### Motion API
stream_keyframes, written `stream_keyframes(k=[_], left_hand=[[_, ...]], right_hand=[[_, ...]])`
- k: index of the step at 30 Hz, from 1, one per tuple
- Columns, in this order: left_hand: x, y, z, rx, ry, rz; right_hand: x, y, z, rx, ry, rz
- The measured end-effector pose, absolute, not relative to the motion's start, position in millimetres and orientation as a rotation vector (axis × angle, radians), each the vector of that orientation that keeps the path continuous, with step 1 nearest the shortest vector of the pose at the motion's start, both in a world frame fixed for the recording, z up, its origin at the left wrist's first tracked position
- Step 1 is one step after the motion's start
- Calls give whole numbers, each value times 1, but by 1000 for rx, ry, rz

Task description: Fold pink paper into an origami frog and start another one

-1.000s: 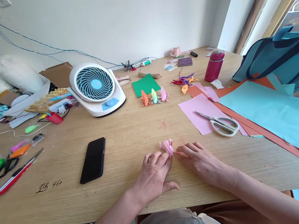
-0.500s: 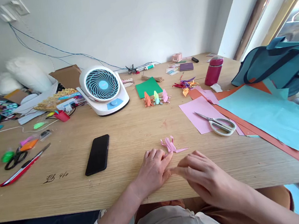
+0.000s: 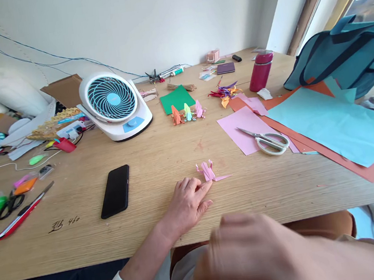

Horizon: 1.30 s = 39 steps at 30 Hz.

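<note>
Right hand [image 3: 253, 255] now off the pink origami [image 3: 208, 172], raised, blurred, near camera.

Matt pink paper figure [image 3: 207, 171], wood-grain table [image 3: 162, 161]

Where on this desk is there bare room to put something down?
Bare wood lies between the phone and the fan, and along the near edge right of the pink origami, below the scissors. The left end and the paper sheets are crowded.

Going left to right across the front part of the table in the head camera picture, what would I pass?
Red-handled cutter → black phone → left hand → pink folded paper figure → scissors on pink paper → light blue sheet.
</note>
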<state>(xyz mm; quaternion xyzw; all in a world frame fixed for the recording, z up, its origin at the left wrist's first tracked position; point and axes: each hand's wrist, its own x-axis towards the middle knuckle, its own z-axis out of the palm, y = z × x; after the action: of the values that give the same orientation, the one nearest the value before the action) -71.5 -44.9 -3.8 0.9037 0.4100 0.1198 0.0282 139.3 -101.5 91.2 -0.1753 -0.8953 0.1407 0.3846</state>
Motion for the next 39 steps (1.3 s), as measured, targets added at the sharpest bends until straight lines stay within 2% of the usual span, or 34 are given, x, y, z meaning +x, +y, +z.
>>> stream_keyframes(k=[3, 6, 9, 21, 29, 33, 35, 39], left_hand=[[-72, -46, -5, 2772, 1261, 479], [-70, -46, -3, 2673, 1358, 570], [-66, -42, 0, 2548, 1490, 665], [-53, -20, 3, 2282, 1550, 660], [-42, -3, 9, 1944, 1524, 725], [-30, 13, 19, 1487, 1192, 739], [-24, 18, 26, 1304, 1055, 755], [-16, 21, 31, 1099, 1081, 808]], right_hand=[[144, -55, 74, -838, -2300, 643], [157, -6, 42, -1262, -2204, 619], [164, 17, 21, -1346, -2266, 649], [151, 12, 3, -1260, -2422, 488], [159, 18, -4, -1085, -2271, 25], [169, 22, 7, -1022, -2160, -250], [172, 21, 12, -992, -2144, -328], [172, 18, 15, -965, -2143, -372]])
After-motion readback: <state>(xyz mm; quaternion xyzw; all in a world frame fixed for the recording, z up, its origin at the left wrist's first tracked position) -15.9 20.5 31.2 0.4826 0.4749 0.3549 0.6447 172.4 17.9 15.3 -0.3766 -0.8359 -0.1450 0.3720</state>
